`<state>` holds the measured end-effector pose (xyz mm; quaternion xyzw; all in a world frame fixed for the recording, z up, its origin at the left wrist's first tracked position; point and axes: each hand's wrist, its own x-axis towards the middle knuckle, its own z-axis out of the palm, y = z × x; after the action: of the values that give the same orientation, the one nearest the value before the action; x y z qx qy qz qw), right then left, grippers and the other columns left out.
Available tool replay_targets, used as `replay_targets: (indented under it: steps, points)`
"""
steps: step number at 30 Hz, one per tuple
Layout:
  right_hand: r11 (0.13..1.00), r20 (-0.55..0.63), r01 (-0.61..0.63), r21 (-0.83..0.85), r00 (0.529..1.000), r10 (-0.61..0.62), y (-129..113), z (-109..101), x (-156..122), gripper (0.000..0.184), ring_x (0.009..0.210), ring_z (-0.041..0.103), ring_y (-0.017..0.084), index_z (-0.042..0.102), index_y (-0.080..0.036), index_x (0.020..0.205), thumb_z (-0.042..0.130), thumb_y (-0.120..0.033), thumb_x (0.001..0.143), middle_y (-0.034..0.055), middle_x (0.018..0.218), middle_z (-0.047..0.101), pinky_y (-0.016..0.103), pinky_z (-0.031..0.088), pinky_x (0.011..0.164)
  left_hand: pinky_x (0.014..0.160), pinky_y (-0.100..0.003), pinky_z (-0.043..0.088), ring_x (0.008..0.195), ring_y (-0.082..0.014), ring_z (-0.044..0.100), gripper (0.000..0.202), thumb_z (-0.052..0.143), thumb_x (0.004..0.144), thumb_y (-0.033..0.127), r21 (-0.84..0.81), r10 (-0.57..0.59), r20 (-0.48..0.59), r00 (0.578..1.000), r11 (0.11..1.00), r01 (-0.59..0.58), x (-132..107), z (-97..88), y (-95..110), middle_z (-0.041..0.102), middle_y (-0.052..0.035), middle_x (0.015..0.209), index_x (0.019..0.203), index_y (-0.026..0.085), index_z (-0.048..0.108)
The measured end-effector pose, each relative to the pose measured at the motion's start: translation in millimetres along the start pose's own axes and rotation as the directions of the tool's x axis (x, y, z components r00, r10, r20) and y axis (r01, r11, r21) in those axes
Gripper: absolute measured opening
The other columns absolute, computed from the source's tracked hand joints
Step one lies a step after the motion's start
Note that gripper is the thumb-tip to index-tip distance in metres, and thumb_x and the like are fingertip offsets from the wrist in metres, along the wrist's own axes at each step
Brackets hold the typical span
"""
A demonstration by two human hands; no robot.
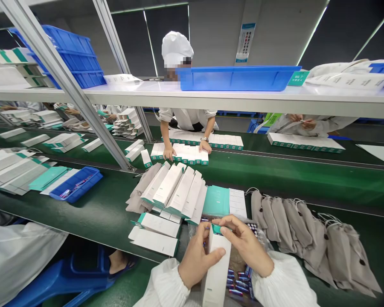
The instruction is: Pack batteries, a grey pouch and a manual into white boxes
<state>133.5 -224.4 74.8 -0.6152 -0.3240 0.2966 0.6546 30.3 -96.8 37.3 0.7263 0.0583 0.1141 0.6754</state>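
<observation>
White box (pixel 216 273), long axis nearly upright, teal end on top, fingers of left hand (pixel 198 262) and right hand (pixel 245 243) clamped on it; green table (pixel 323 187) below, in factory room.

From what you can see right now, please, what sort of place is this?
Probably a factory packing line: a long green conveyor belt, rows of white-and-teal cardboard cartons, and a co-worker in a white cloth cap.

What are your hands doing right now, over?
Left hand gripping white carton. Right hand pinching teal tab. Grey drawstring pouches alongside.
</observation>
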Motion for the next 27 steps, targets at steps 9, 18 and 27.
replay_targets:
  steps: [9,18,27]
  points:
    - [0.973,-0.045,0.043,-0.227,0.998,-0.054,15,-8,-9,0.027,0.114,0.057,0.023,0.072,-0.027,0.096,0.061,-0.046,0.081,0.0051,0.114,0.067,0.040,0.041,0.103,0.081,-0.033,0.044,0.095,-0.0214,0.060,0.053,0.065,0.077,0.047,-0.109,-0.036,0.053,0.998,0.993,0.042,0,0.8,-3,0.062,-0.0093,0.107,0.113,0.019,0.038]
    - [0.887,0.090,0.108,-0.448,0.993,-0.075,13,-22,-13,0.025,0.116,0.053,0.022,0.068,-0.025,0.101,0.051,-0.039,0.087,0.0064,0.122,0.062,0.039,0.039,0.103,0.077,-0.032,0.044,0.091,-0.0203,0.059,0.049,0.063,0.077,0.045,-0.106,-0.139,0.098,0.985,0.983,0.149,3,6.5,-9,0.062,-0.0108,0.106,0.109,0.017,0.038]
    - [0.635,0.262,0.002,-0.772,0.912,0.316,-62,-45,-3,0.066,0.115,0.051,0.027,0.051,-0.027,0.127,0.068,-0.024,0.064,0.0061,0.125,0.058,0.039,0.038,0.098,0.078,-0.032,0.042,0.091,-0.0213,0.058,0.044,0.069,0.067,0.029,0.099,-0.112,0.256,0.960,0.991,0.089,4,20.4,5,0.063,-0.0057,0.102,0.104,0.017,0.049]
